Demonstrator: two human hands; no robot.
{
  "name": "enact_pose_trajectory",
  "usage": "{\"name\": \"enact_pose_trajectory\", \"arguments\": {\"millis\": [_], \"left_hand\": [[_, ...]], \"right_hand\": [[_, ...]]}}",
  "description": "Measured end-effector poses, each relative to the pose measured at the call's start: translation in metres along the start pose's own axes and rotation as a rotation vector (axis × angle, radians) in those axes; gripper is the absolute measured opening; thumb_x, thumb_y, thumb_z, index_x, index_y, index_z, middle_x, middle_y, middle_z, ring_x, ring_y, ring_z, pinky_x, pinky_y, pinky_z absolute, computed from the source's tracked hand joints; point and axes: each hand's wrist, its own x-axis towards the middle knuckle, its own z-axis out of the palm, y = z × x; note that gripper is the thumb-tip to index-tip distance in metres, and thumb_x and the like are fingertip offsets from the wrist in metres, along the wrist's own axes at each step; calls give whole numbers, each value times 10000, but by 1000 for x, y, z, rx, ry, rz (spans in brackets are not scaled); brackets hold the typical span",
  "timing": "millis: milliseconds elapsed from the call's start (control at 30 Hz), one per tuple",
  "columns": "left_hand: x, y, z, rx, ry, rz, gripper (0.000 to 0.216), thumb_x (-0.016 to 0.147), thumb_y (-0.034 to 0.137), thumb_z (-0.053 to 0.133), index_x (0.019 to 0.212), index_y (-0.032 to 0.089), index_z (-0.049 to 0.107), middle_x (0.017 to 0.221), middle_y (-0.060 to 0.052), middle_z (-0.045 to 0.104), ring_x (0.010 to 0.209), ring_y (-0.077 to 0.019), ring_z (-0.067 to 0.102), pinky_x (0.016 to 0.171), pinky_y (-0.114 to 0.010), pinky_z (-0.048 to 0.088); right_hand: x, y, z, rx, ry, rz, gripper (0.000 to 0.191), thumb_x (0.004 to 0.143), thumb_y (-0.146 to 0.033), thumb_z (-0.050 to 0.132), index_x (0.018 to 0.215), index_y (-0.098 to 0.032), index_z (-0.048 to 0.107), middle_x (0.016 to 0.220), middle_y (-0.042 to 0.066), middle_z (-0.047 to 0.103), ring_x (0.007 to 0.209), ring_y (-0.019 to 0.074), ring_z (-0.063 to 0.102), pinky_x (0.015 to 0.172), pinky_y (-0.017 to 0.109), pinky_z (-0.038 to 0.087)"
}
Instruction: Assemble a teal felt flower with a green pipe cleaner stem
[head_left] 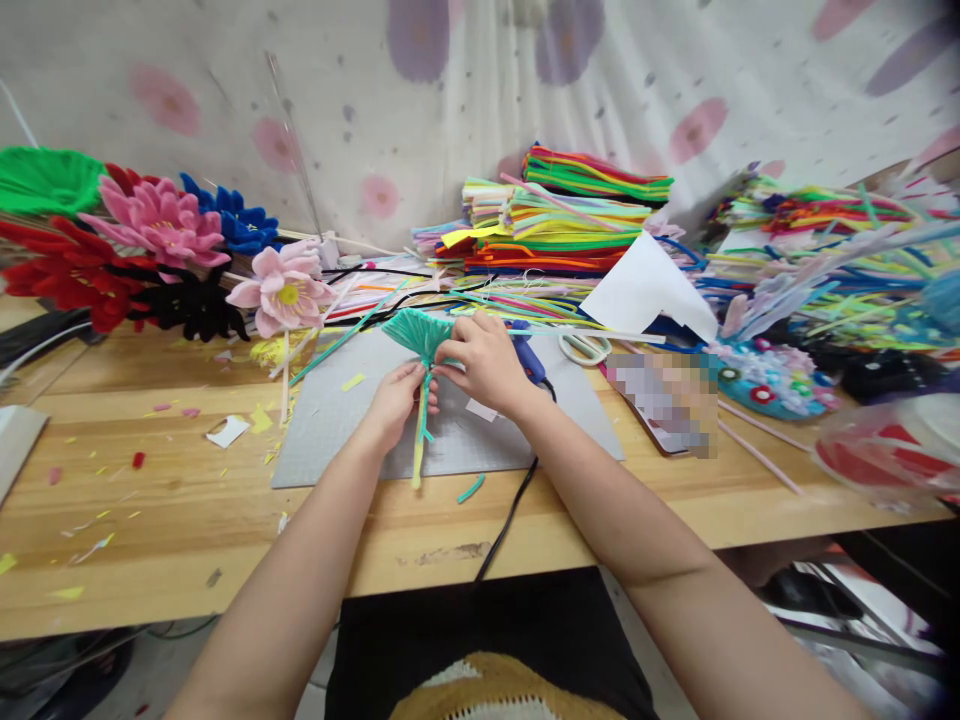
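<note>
A teal pipe-cleaner fan (417,331) on a pale yellow-green stem (418,440) is held over a grey cutting mat (330,420) on the wooden table (172,520). My left hand (395,398) is closed around the stem just below the fan. Pinching the fan's base from the right, my right hand (486,361) is also closed on it. A short teal offcut (471,489) lies near the mat's front edge.
Finished pipe-cleaner flowers (161,222) in pink, red, blue, black and green lie at the left. Stacks of coloured pipe cleaners (555,225) fill the back and right. White-handled scissors (585,347), a blue glue gun (527,358) with black cord (514,515), white paper (646,290).
</note>
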Motion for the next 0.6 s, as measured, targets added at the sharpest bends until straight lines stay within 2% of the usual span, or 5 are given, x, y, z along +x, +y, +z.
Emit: {"name": "enact_pose_trajectory", "arguments": {"millis": [300,600], "left_hand": [[-3,0,3,32,-117,80,128,726,270,573,737,146,542,587,27,481,443,-68,443,411,-219,476],[-4,-3,4,194,-105,151,35,741,190,523,730,158,518,619,27,498,472,-71,488,462,-218,491]], "right_hand": [[1,0,3,-41,7,8,207,832,-342,497,815,-212,658,834,74,526,845,214,348,724,354,215],[0,0,4,-63,16,1,193,826,-335,508,803,-209,653,828,73,531,842,214,353,713,353,213]]}}
